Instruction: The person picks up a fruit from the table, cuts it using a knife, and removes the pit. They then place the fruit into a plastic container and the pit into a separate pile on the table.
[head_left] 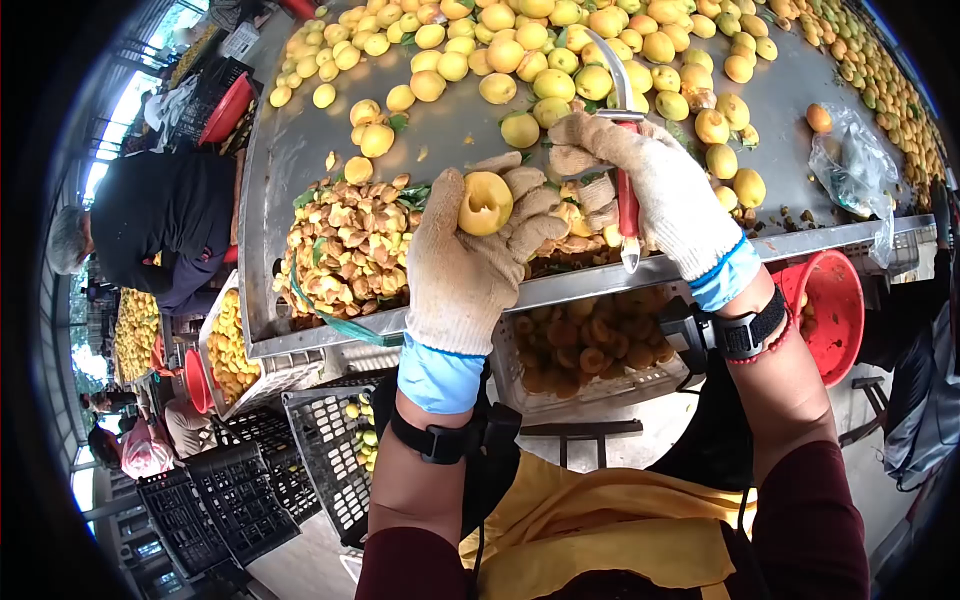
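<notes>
My left hand (465,260), in a worn cotton glove over a blue one, holds a cut yellow peach (486,203) between thumb and fingers. Its hollowed face, ragged inside, is turned up. A red-handled pitting knife (628,205) is gripped in my right hand (655,175), gloved the same way. The knife's curved metal blade (612,65) points away from me, and a short metal tip shows at the near end. Both hands are above the near edge of the metal table (450,140). Left of my left hand lies a heap of peach scraps and stones (345,250).
Whole yellow peaches (550,85) cover the table's far side. A clear plastic bag (855,165) lies at right. Below the edge stand a crate of peach halves (590,345) and a red bucket (830,310). Black crates (330,450) and a bending person (165,220) are at left.
</notes>
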